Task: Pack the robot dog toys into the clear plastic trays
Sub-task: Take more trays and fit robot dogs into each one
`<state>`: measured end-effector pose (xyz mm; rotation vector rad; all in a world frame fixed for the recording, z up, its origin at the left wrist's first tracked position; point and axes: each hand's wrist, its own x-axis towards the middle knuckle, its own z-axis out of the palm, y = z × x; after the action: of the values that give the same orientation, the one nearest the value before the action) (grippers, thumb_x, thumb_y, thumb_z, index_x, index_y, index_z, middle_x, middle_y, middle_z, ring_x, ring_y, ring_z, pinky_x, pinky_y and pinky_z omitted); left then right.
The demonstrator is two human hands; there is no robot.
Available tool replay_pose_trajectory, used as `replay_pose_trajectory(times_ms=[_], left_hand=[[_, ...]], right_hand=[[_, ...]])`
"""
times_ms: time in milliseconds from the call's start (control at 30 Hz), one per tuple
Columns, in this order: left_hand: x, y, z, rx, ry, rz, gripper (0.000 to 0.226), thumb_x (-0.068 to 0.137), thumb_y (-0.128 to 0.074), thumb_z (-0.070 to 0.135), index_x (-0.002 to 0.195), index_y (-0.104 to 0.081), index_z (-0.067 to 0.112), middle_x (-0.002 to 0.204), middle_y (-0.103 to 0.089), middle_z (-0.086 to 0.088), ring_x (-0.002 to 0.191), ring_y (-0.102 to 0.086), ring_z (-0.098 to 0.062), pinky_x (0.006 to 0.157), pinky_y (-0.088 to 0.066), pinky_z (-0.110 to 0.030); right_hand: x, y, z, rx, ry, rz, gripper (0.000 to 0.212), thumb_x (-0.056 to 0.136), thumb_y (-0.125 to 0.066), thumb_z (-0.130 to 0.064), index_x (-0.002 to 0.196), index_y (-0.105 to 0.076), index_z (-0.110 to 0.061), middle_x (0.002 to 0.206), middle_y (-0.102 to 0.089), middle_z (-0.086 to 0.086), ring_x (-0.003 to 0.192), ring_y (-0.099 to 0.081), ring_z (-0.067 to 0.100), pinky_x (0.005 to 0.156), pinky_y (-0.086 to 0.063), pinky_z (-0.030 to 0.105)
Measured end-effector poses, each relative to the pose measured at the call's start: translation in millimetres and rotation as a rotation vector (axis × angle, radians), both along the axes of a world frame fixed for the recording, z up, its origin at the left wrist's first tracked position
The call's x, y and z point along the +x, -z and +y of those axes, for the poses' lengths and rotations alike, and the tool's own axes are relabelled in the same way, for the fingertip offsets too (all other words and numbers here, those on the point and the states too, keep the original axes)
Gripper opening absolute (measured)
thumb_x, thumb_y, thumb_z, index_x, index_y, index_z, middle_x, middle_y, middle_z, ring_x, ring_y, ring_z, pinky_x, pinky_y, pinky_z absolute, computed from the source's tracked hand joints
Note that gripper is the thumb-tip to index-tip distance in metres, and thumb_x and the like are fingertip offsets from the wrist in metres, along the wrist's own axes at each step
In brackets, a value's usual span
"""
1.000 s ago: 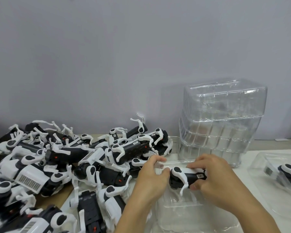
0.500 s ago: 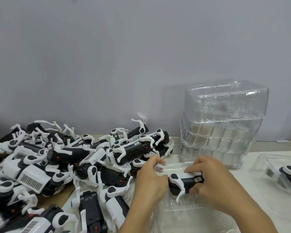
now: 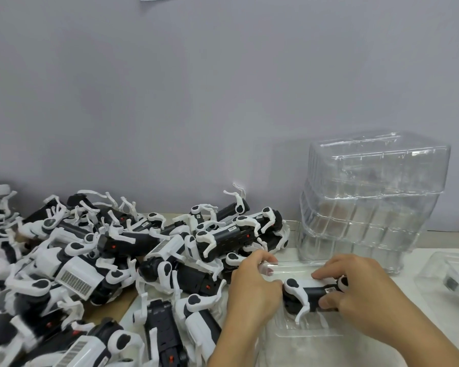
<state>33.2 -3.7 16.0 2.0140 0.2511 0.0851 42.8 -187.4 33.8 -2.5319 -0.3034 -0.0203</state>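
Observation:
A black-and-white robot dog toy lies on its side in a clear plastic tray at the table's front. My right hand grips its right end, thumb under and fingers over the body. My left hand holds its left end, fingers curled by the tray's far rim. The toy's white legs point toward me into the tray's cavity.
A large heap of robot dog toys covers the table's left half. A stack of clear trays stands at the back right against the wall. Another tray with a toy in it lies at the far right.
Both hands have lowered the toy from above the tray down into its cavity. The heap and the tray stack have not moved.

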Motion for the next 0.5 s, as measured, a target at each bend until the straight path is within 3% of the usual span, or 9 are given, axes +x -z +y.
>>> replay_pose_trajectory(times_ms=[167,300,367,500], left_hand=[[-1.6,-3.3,2.7,0.004,0.038,-0.021,0.025,0.090,-0.063,0.014,0.102,-0.061,0.036,0.109,-0.058,0.018,0.095,-0.057,0.003,0.082,-0.053,-0.024],[-4.9,-11.9,2.7,0.028,0.158,-0.006,0.018,0.092,-0.060,0.042,0.110,-0.055,0.043,0.109,-0.049,0.021,0.098,-0.049,0.006,0.069,-0.035,-0.008],[-6.1,-13.2,-0.5,0.084,0.233,0.016,0.022,0.088,-0.066,0.047,0.106,-0.055,0.041,0.107,-0.046,0.021,0.101,-0.049,0.002,0.068,-0.033,-0.007],[-6.9,-13.2,-5.0,0.156,0.229,0.047,0.016,0.085,-0.071,0.044,0.089,-0.058,0.035,0.122,-0.049,0.009,0.111,-0.048,-0.007,0.070,-0.033,-0.009]], right_hand=[[-0.2,0.7,0.0,0.019,0.024,0.017,0.033,0.075,-0.083,-0.015,0.103,-0.075,-0.031,0.106,-0.059,-0.021,0.091,-0.051,-0.003,0.074,-0.037,0.014],[-0.6,-0.5,1.4,0.012,0.035,0.028,0.034,0.076,-0.082,-0.016,0.104,-0.074,-0.032,0.107,-0.059,-0.020,0.098,-0.052,0.002,0.084,-0.042,0.021],[-0.9,-1.9,1.6,0.004,0.039,0.028,0.034,0.075,-0.082,-0.016,0.105,-0.074,-0.031,0.108,-0.059,-0.020,0.099,-0.053,0.003,0.086,-0.043,0.022],[-1.9,-4.2,1.4,-0.008,0.035,0.038,0.035,0.074,-0.083,-0.016,0.105,-0.074,-0.031,0.107,-0.060,-0.017,0.095,-0.054,0.003,0.080,-0.041,0.020]])
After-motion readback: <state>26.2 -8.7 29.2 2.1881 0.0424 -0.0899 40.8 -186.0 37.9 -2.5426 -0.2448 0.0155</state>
